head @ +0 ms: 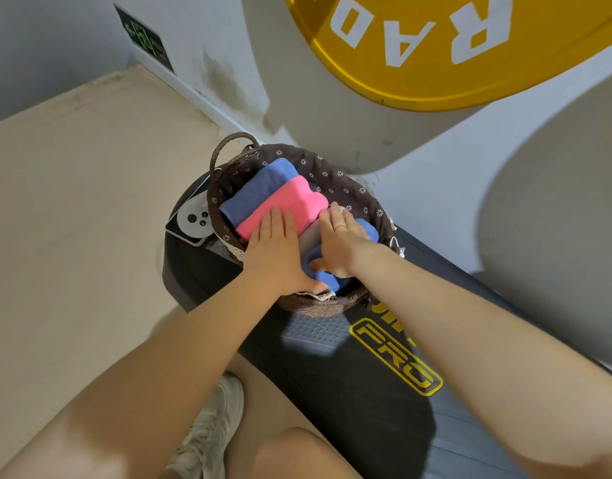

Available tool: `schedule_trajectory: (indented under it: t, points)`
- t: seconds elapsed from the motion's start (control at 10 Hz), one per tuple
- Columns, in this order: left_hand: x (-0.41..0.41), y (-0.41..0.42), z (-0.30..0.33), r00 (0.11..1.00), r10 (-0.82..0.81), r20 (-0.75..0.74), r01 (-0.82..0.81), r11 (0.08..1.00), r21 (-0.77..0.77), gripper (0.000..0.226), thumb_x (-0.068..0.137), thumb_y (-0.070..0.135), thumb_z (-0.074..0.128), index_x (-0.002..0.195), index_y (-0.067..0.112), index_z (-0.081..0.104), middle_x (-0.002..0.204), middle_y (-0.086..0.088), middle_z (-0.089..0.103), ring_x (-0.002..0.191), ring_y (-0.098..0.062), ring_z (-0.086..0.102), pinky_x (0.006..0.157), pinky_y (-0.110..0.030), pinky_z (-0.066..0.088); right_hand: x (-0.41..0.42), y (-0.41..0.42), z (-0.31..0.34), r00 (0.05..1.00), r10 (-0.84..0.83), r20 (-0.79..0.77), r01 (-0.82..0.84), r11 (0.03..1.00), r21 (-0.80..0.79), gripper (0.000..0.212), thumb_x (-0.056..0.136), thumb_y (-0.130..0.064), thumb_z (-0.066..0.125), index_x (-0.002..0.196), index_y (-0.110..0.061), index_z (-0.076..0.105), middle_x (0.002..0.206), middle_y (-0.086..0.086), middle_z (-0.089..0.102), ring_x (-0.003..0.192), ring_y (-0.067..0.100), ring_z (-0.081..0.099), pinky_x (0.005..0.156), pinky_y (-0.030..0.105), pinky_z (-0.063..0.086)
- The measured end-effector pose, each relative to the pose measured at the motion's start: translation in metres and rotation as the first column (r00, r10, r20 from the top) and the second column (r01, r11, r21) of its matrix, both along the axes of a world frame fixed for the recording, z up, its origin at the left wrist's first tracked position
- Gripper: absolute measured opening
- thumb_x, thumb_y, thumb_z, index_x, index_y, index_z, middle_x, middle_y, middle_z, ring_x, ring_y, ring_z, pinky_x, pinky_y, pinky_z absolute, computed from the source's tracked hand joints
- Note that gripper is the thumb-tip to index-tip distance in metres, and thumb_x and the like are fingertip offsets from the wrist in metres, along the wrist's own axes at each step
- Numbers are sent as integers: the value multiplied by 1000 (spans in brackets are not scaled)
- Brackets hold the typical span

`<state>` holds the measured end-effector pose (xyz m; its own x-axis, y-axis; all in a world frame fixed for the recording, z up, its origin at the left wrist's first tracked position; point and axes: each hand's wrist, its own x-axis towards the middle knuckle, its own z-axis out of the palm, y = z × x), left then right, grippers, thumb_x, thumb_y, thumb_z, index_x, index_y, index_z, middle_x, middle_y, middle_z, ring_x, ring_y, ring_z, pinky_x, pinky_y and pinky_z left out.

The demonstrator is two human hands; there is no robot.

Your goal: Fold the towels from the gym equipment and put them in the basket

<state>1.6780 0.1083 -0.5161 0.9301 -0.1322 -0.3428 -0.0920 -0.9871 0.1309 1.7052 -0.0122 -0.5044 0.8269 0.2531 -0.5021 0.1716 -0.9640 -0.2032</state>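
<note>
A brown woven basket (335,174) with a flowered dark lining stands on a black gym bench (366,371). Inside lie a folded blue towel (259,188) at the far left and a folded pink towel (290,205) beside it. A light blue towel (323,271) sits at the near right, with a grey fold (309,240) showing between my hands. My left hand (275,250) lies flat, fingers spread, on the pink towel's near end. My right hand (339,240) presses down on the light blue towel, thumb curled against it.
A white phone (190,223) lies on the bench end left of the basket. A large yellow weight plate (436,50) hangs above at the back. Beige floor spreads to the left. My knee and a white shoe (211,426) are at the bottom.
</note>
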Motion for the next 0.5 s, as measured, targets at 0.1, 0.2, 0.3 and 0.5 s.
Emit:
schedule_trajectory:
  t: [0.1, 0.2, 0.3, 0.5]
  points:
    - [-1, 2, 6, 1000, -14, -2, 14, 999, -50, 128, 66, 70, 63, 146, 2, -9, 155, -20, -8, 145, -30, -4, 117, -41, 5, 0, -1, 7, 998, -3, 62, -1, 998, 64, 95, 83, -38, 64, 147, -1, 5, 157, 15, 0, 146, 28, 3, 118, 37, 11]
    - [-13, 7, 16, 991, -76, 110, 94, 982, -163, 108, 75, 64, 58, 148, 8, 3, 157, -15, 4, 145, -27, 5, 117, -39, 10, -6, -19, 31, 957, -8, 289, -53, 978, 204, 77, 87, -36, 59, 145, -1, 20, 156, 17, 14, 144, 27, 17, 116, 35, 18]
    - [-24, 6, 25, 969, -120, 217, 166, 964, -209, 82, 86, 55, 49, 148, 13, 14, 155, -12, 16, 143, -26, 15, 115, -39, 18, -22, -51, 48, 857, -192, 478, 19, 940, 342, 65, 96, -36, 43, 148, -5, 17, 158, 12, 10, 145, 26, 13, 117, 36, 13]
    - [-38, -19, 53, 921, -232, 313, 304, 931, -203, 91, 76, 59, 42, 147, 7, 18, 155, -13, 17, 143, -30, 19, 112, -43, 28, -62, -100, 46, 788, -200, 582, -15, 939, 344, 60, 97, -33, 36, 147, -5, 19, 157, 10, 15, 146, 24, 14, 118, 35, 5]
